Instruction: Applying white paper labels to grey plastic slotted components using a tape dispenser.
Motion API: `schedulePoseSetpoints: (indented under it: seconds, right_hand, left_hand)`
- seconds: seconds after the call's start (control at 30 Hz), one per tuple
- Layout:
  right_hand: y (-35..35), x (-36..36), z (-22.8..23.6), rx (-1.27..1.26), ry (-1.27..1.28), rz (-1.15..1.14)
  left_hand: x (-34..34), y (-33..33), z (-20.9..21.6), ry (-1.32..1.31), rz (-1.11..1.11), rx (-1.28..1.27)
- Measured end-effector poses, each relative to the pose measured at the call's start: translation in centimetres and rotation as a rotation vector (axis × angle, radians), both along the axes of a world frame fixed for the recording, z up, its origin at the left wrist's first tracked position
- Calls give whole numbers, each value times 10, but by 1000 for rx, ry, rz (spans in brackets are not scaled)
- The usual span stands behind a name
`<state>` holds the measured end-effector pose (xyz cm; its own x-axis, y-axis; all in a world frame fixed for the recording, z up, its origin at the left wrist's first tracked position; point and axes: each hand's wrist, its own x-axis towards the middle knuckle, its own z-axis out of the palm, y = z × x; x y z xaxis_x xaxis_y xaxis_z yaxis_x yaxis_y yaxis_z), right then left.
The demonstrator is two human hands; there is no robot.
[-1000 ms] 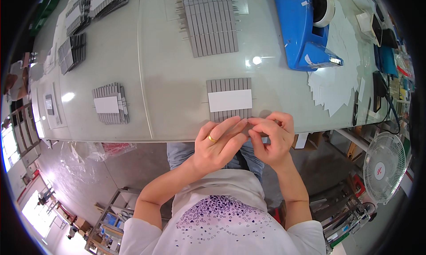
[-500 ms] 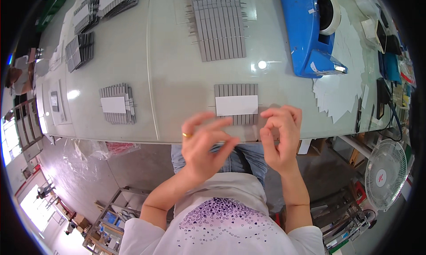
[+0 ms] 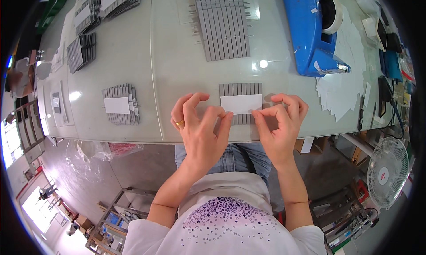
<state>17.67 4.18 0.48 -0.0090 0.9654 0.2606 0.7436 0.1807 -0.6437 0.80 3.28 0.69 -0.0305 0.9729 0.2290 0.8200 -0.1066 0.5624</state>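
A white paper strip (image 3: pixel 241 104) lies across the middle of a flat row of grey slotted bars (image 3: pixel 241 89) near the table's front edge. My left hand (image 3: pixel 198 124) has thumb and forefinger pinched together at the strip's lower left corner, its other fingers curled above. At the lower right corner, my right hand (image 3: pixel 279 124) pinches in the same way. The fingertips cover both corners. Further back, in line with this row, lies a longer stack of grey bars (image 3: pixel 226 37) with thin wires sticking out at its sides.
A blue tape dispenser (image 3: pixel 313 42) with a white roll stands at the back right, next to loose white paper sheets (image 3: pixel 337 95). To the left lies a paper-banded stack of bars (image 3: pixel 118 105). More such bundles (image 3: pixel 81 52) sit at the far left. A fan (image 3: pixel 387 173) stands off the table's right.
Both hands have moved forward from the table's front edge to the strip. Their thumbs and forefingers have closed at its lower corners. The view has shifted slightly.
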Motion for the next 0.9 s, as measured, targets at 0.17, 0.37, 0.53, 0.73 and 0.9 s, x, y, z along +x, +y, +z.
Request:
schedulePoseSetpoints:
  seconds: [0.17,0.37,0.53,0.73,0.9]
  right_hand:
    - [-2,1,0,2,-29,-8]
    - [-1,4,4,-49,-11,-47]
    - [-3,15,7,-115,78,-50]
    - [-14,6,7,28,-85,102]
    - [-33,-28,1,8,-258,220]
  left_hand:
    - [1,-1,-1,24,-8,-12]
    - [-2,-3,-1,12,48,-50]
    - [-5,-5,2,-19,34,-10]
    - [-40,-11,-2,123,-234,159]
    - [-44,-19,-11,275,-337,156]
